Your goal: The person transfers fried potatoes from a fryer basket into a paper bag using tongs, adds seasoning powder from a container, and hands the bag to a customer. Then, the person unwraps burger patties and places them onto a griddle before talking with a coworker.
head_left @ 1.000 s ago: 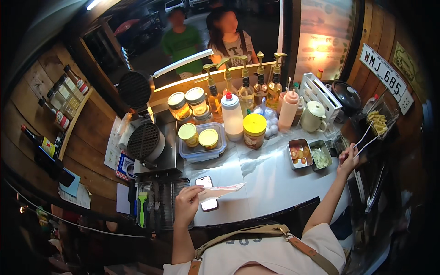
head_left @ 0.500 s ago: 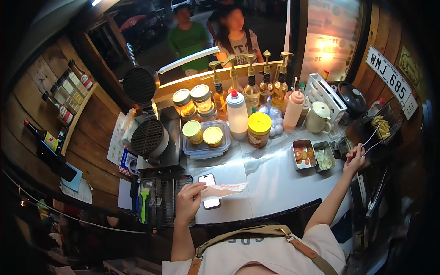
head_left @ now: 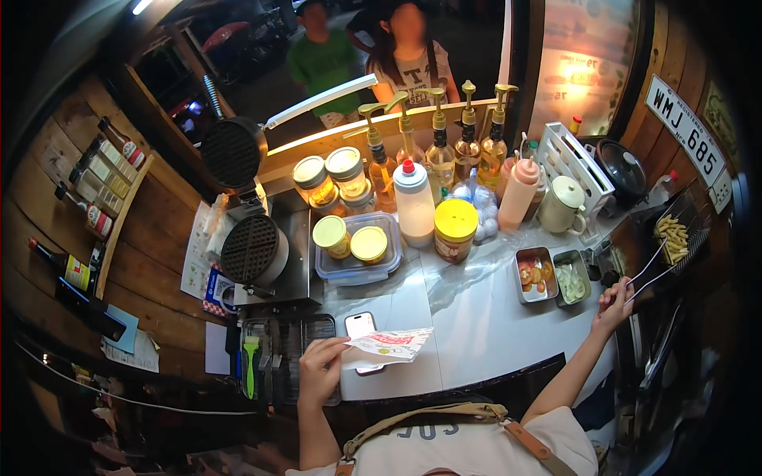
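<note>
My left hand (head_left: 321, 373) pinches the edge of a white paper pouch with red print (head_left: 395, 344). The pouch is held out to the right, over a phone (head_left: 359, 324) lying on the counter, and covers part of it. Far to the right, my right hand (head_left: 612, 306) is closed round the thin two-wire handle of a wire fry basket (head_left: 697, 230). Pale yellow fries (head_left: 673, 239) lie in the basket. Beside that arm stand a metal tub of cut tomatoes (head_left: 536, 277) and a tub of pale green slices (head_left: 570, 282).
A round waffle iron (head_left: 254, 247) stands open at the left, near a rack with a green brush (head_left: 251, 366). Pump bottles (head_left: 439, 159), squeeze bottles (head_left: 414, 206) and a yellow-lidded jar (head_left: 456, 230) line the counter's back. Two people (head_left: 321, 59) stand beyond the window.
The paper pouch has tilted, so more of its printed face shows. My right hand keeps hold of the basket handle. The whole view has shifted slightly.
</note>
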The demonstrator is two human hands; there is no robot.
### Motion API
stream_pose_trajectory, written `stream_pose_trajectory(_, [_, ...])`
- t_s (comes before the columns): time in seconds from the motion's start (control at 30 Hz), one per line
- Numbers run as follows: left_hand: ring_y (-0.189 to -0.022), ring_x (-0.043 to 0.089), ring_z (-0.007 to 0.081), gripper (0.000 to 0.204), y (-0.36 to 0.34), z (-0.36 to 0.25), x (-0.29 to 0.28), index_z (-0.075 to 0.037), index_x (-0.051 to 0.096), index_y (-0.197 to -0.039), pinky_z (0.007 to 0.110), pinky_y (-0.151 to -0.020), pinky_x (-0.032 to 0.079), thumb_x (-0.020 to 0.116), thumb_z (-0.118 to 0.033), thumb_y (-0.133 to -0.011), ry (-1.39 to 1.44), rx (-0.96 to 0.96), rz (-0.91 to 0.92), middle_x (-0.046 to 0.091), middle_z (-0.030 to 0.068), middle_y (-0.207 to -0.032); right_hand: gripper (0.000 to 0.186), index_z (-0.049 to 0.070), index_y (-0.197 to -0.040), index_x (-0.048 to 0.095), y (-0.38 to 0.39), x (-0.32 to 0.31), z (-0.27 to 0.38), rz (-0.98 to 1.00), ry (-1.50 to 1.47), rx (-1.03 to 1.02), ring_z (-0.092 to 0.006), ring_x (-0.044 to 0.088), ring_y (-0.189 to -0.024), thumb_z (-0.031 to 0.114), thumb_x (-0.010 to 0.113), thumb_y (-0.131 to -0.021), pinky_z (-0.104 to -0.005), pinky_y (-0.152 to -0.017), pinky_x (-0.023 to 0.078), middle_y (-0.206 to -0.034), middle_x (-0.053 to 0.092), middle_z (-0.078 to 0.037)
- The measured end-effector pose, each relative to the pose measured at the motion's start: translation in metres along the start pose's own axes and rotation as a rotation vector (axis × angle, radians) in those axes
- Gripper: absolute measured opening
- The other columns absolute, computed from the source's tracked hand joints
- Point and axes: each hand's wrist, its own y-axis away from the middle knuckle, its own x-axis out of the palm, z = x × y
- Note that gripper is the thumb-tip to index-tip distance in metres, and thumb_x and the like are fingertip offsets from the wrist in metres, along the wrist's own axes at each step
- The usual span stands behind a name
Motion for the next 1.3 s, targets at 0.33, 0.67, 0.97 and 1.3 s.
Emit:
stream_pose_trajectory(0.33, [-0.080,0.058,0.0221,0.021,-0.005,0.006,0.002,-0.002,0.065,-0.083,0.029,-0.070,0.045,0.055,0.008,-0.067,0.004,0.019,-0.007,0.065,0.0071,-0.092,0.014,0.006,-0.093,0.047,-0.003,0.001,0.013,-0.008,-0.023,-0.061,-0.0048,0.035,-0.045,0.017,0.053,-0.087,-0.0195,-0.039,0.029,-0.059,0.039,0.002])
stream_pose_trajectory(0.67, [-0.082,0.058,0.0225,0.021,-0.002,0.003,-0.001,-0.002,0.065,-0.083,0.029,-0.070,0.046,0.055,0.008,-0.067,0.003,0.007,-0.008,0.065,0.0075,-0.092,0.017,0.006,-0.098,0.049,-0.002,-0.006,0.006,0.009,-0.037,-0.044,-0.0039,0.035,-0.046,0.018,0.054,-0.087,-0.0182,-0.039,0.030,-0.060,0.039,0.002])
stream_pose_trajectory(0.97, [-0.083,0.059,0.0242,0.020,-0.003,0.001,-0.003,-0.002,0.065,-0.082,0.031,-0.072,0.046,0.055,0.007,-0.067,-0.018,0.038,-0.045,0.065,0.0082,-0.092,0.011,0.008,-0.091,0.047,0.002,0.009,0.009,-0.005,-0.064,-0.025,-0.0037,0.033,-0.043,0.017,0.052,-0.088,-0.0180,-0.037,0.027,-0.060,0.039,0.003])
stream_pose_trajectory(1.3, [-0.082,0.059,0.0252,0.026,0.007,0.001,-0.004,-0.005,0.066,-0.085,0.032,-0.075,0.045,0.054,0.006,-0.066,-0.006,0.104,-0.061,0.064,0.0092,-0.091,0.009,0.010,-0.088,0.048,-0.002,0.004,0.023,0.011,-0.095,-0.076,-0.0027,0.032,-0.037,0.017,0.053,-0.086,-0.0175,-0.031,0.025,-0.051,0.033,0.004])
